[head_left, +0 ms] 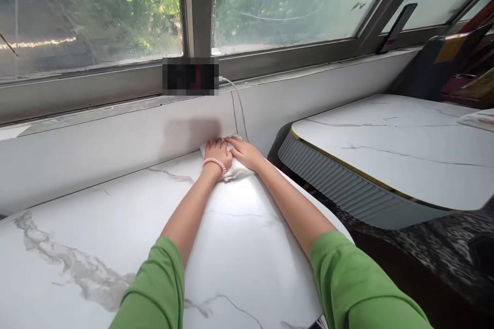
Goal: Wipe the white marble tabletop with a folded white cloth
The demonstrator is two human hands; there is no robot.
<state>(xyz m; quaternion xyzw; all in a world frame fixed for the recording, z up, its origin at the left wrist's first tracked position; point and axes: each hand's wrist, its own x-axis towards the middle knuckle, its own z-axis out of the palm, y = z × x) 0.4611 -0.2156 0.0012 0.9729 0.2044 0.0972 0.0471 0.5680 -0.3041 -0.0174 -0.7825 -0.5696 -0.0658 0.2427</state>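
Note:
A white cloth (238,167) lies on the white marble-patterned table (239,247), at its far corner against the wall. On top of the cloth my left hand (219,155) presses flat, fingers spread toward the wall, a pink beaded bracelet at the wrist. My right hand (244,152) rests beside it, also flat on the cloth, its fingers stretched toward the left hand and touching or nearly touching it. Both arms reach straight forward over the tabletop. Most of the cloth's middle is hidden under the hands.
A second marble-patterned table (393,139) with a ribbed side stands to the right, across a gap. On the window ledge (135,108) sits a blurred-out dark object (190,76) with a white cable (242,108) hanging down behind the table corner. A dark upright panel (397,28) leans by the window.

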